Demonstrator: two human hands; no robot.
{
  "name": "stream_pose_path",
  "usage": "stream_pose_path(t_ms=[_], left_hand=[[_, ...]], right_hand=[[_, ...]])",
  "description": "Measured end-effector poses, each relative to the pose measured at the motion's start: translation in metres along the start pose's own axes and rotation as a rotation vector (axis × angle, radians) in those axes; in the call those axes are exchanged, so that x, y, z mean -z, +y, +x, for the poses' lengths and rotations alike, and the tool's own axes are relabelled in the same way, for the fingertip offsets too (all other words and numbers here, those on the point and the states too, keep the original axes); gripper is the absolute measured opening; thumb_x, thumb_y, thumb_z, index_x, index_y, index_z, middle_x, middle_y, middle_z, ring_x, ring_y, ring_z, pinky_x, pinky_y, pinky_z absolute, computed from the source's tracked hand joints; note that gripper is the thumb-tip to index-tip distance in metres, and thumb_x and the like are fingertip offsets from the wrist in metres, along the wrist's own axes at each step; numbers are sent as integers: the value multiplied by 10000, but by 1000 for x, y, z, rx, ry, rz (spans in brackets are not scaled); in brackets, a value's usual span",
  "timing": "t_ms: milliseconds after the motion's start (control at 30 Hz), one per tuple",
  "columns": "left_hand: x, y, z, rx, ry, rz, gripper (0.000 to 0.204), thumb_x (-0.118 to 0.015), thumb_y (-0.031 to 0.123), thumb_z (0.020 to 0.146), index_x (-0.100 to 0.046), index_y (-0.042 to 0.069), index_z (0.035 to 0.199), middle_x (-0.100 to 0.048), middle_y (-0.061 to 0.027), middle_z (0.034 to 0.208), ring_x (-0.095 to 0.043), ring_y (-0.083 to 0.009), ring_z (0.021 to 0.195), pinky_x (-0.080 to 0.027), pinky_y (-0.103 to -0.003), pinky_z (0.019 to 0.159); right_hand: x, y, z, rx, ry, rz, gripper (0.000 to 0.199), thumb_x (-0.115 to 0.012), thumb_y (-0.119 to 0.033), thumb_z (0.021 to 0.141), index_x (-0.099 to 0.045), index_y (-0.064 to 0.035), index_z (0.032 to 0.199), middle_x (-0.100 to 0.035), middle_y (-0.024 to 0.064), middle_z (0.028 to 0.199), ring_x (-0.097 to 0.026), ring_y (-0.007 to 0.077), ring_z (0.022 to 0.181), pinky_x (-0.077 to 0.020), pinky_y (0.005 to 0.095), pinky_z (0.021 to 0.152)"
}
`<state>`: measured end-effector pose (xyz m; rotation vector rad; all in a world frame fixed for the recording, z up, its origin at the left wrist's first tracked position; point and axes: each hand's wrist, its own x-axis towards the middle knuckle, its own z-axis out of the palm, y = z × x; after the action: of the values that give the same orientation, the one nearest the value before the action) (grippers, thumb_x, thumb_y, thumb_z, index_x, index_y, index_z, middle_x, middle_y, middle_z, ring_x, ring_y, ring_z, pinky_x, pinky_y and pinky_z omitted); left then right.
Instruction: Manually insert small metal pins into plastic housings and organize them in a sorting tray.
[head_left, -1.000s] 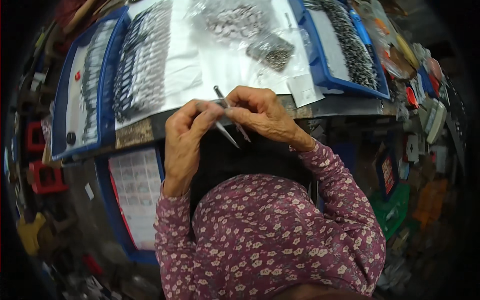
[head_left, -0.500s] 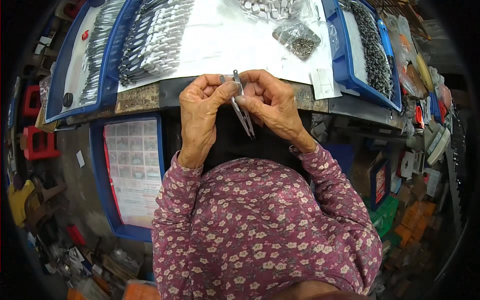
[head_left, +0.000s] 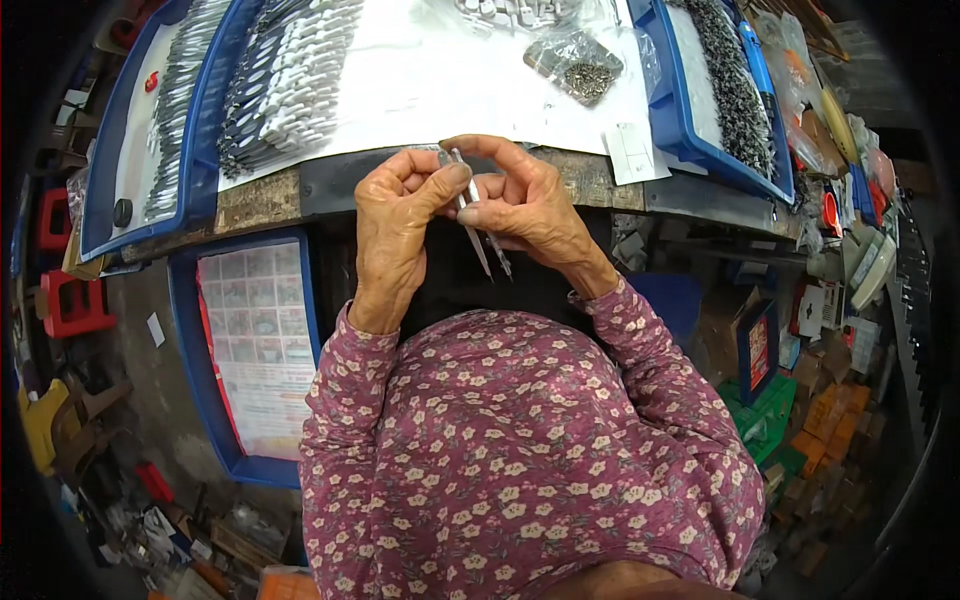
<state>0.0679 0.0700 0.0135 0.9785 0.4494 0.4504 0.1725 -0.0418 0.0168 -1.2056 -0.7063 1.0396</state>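
Just in front of the bench edge, both hands meet at a slim silver metal tool (head_left: pixel 489 244) with two narrow legs pointing down toward my lap. My left hand (head_left: pixel 396 225) pinches its upper end between thumb and fingers. On its other side, my right hand (head_left: pixel 535 205) is closed with the thumb laid along the metal and the index finger curled over the top. The legs stand slightly apart at their tips. Fingers cover most of the upper end, and its exact kind is unclear.
Rows of flat metal parts (head_left: pixel 300 90) lie on white paper beside a long blue tray (head_left: pixel 203 150). At the right stands another blue tray (head_left: pixel 682 128) of dark small parts. A clear bag of small metal pieces (head_left: pixel 588 82) lies between. Below hangs a blue-framed bin (head_left: pixel 185 320).
The tool has turned between my fingers, and its top ends now sit closer together. My right index finger has moved over the top. The view has shifted slightly.
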Motion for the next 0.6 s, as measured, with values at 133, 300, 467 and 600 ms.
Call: stream_pose_path(t_ms=[133,300,467,600], left_hand=[[-1,1,-1,28,-5,23,126,-646,74,787,-566,-1,849,-588,-11,730,-526,-36,598,-404,-135,528],[0,-2,2,9,2,32,109,-644,68,788,-562,9,829,-575,-3,709,-515,-31,587,-393,-131,512],[2,-4,3,1,-5,34,105,-642,65,789,-554,16,819,-562,5,698,-504,-23,581,-384,-125,502],[2,-5,4,-8,4,36,114,-642,70,790,-542,21,815,-555,11,697,-493,-15,576,-371,-123,491]], right_hand=[[-2,5,-2,-14,5,60,537,-677,-61,736,-443,-32,1219,-439,-71,576,-408,0,469,-296,143,394],[-7,7,-4,21,68,-10,551,-694,-64,726,-455,-33,1222,-470,-64,586,-415,-3,473,-296,142,389],[-9,8,-4,52,103,-83,564,-680,-32,729,-447,-33,1243,-431,-77,604,-392,-13,485,-283,135,395],[-12,9,-3,67,119,-86,558,-684,-38,727,-456,-31,1236,-428,-76,599,-388,-13,474,-279,137,383]])
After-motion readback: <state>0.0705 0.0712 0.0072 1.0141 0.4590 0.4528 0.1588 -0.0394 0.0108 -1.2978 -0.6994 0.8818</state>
